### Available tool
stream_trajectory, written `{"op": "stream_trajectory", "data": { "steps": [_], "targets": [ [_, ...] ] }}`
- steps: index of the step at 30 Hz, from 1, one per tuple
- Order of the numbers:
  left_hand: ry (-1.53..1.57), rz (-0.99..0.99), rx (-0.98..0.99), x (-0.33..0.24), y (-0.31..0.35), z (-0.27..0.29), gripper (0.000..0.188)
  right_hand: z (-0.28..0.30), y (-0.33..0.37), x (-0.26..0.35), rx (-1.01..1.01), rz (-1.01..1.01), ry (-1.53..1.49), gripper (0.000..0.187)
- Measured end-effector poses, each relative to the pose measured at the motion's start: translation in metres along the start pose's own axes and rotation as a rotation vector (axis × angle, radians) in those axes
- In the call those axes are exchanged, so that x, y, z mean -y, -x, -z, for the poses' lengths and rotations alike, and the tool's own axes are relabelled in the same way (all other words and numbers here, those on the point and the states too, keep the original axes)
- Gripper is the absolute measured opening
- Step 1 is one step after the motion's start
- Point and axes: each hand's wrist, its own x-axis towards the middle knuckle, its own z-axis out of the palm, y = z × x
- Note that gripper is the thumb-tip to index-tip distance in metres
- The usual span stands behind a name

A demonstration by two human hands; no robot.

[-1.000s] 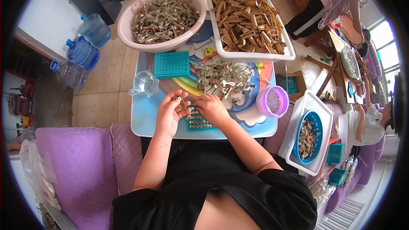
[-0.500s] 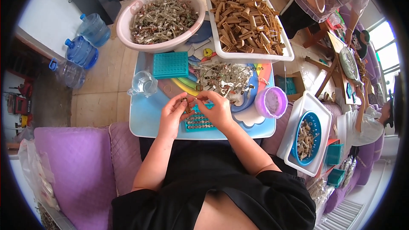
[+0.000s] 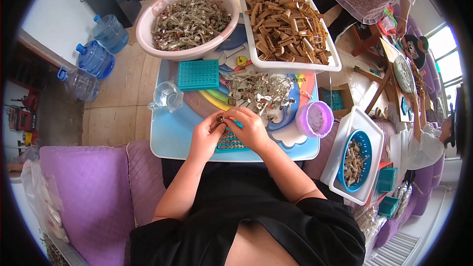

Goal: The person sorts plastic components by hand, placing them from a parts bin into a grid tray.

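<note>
Close together over the near part of the table, my two hands meet at a small dark brown piece with lighter marks (image 3: 220, 119). My left hand (image 3: 207, 134) pinches it between thumb and fingers. The fingertips of my right hand (image 3: 248, 127) press in from the other side; whatever they hold is hidden. Beneath the hands lies a teal tray (image 3: 229, 143) with rows of small round pieces, partly covered by my hands. Just beyond is a loose pile of small clear-wrapped pieces (image 3: 261, 91).
A second teal tray (image 3: 198, 75), a clear jug (image 3: 167, 96) and a purple tub of whitish stuff (image 3: 315, 119) stand on the table. Behind are a pink basin (image 3: 148, 27) and a white bin of brown pieces (image 3: 334, 59). A blue basket (image 3: 367, 155) sits at right; other people work farther right.
My left hand has moved slightly right and the hands have drawn closer together around the small brown piece. At the upper right, a person by the dark stool has shifted.
</note>
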Motion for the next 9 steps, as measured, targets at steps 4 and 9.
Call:
{"op": "stream_trajectory", "data": {
  "steps": [4, 9],
  "targets": [
    [-0.092, -0.04, -0.03, -0.0033, 0.0037, -0.0046, 0.034, 0.0014, 0.0006, -0.0009, 0.041, -0.077, -0.142, 0.012],
    [-0.185, -0.143, -0.031, 0.0041, 0.0064, -0.0083, 0.037, 0.0029, 0.0019, -0.0017, 0.067, -0.208, -0.264, 0.012]
  ]
}}
